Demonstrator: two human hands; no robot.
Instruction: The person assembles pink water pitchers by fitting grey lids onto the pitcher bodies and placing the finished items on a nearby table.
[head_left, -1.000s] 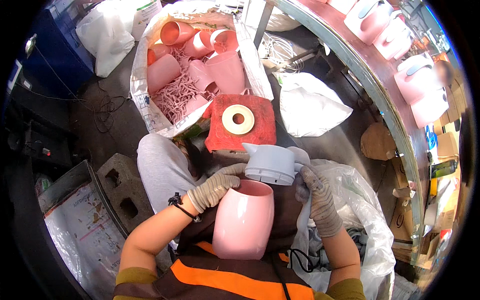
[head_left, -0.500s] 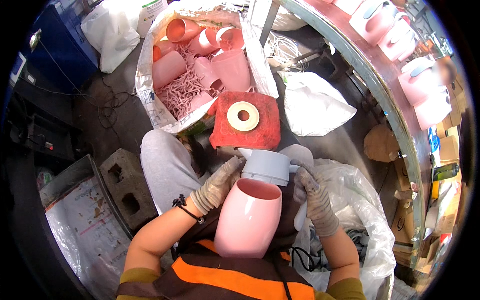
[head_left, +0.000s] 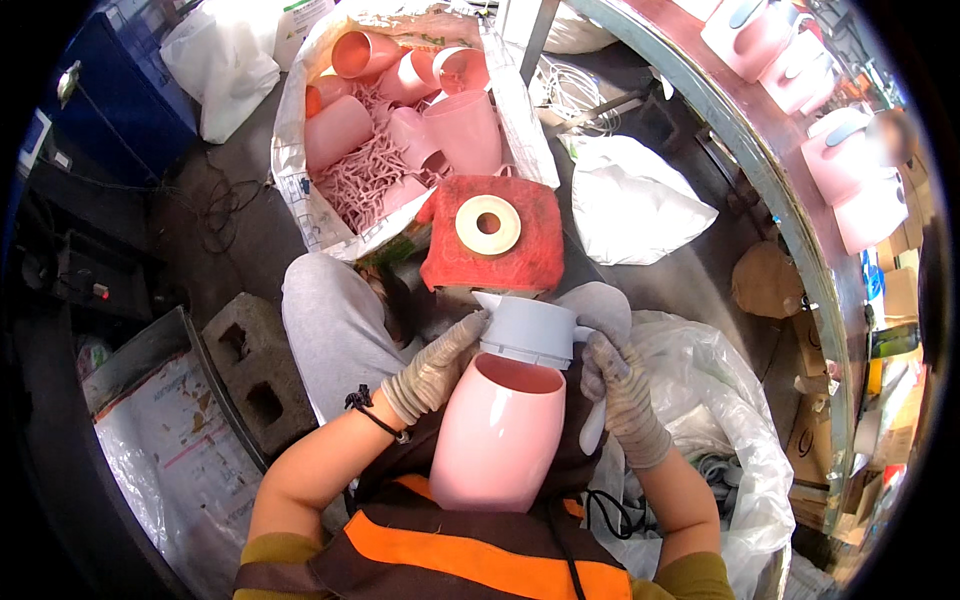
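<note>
A pink jug body stands in my lap against the apron, its open mouth facing up and away. At the far edge of that mouth is a grey-blue jug top with a pointed spout on its left and a handle on its right. My right hand, in a striped work glove, is closed around the upper part of the handle. My left hand, also gloved, has its fingertips against the spout side and the jug's left rim. Whether the top is seated in the jug cannot be seen.
Ahead stands a red cloth-covered block bearing a cream ring. Behind it a sack holds pink jug bodies and scraps. A plastic bag of grey parts lies right; finished jugs line the bench. A concrete block sits left.
The grey-blue top has shifted slightly left and closer over the jug's mouth, its right side a little lower relative to the rim. Both hands keep nearly the same hold.
</note>
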